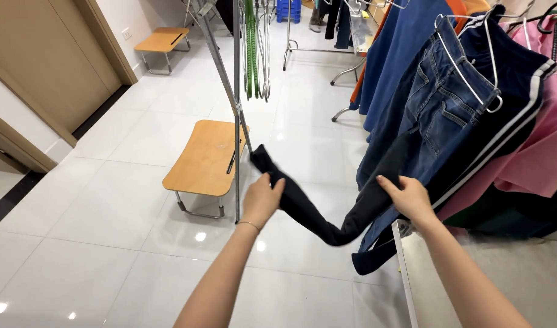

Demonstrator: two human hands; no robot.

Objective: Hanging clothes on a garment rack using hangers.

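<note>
A dark trouser leg point(318, 212) sags in a loop between my two hands. My left hand point(261, 197) grips its free end near a metal rack pole point(236, 109). My right hand point(407, 197) holds the upper part of the same leg, where it rises toward the hanging clothes. Blue jeans point(439, 103) on a metal hanger point(472, 67) hang just above my right hand, next to a dark garment with white stripes point(515, 103).
A low wooden folding table point(202, 161) stands on the white tiled floor behind the pole. A second small table point(163, 39) sits far left by a wooden door point(47, 61). Green hangers point(251, 48) dangle from the rack. Pink point(542, 152) and blue point(393, 61) garments hang at right.
</note>
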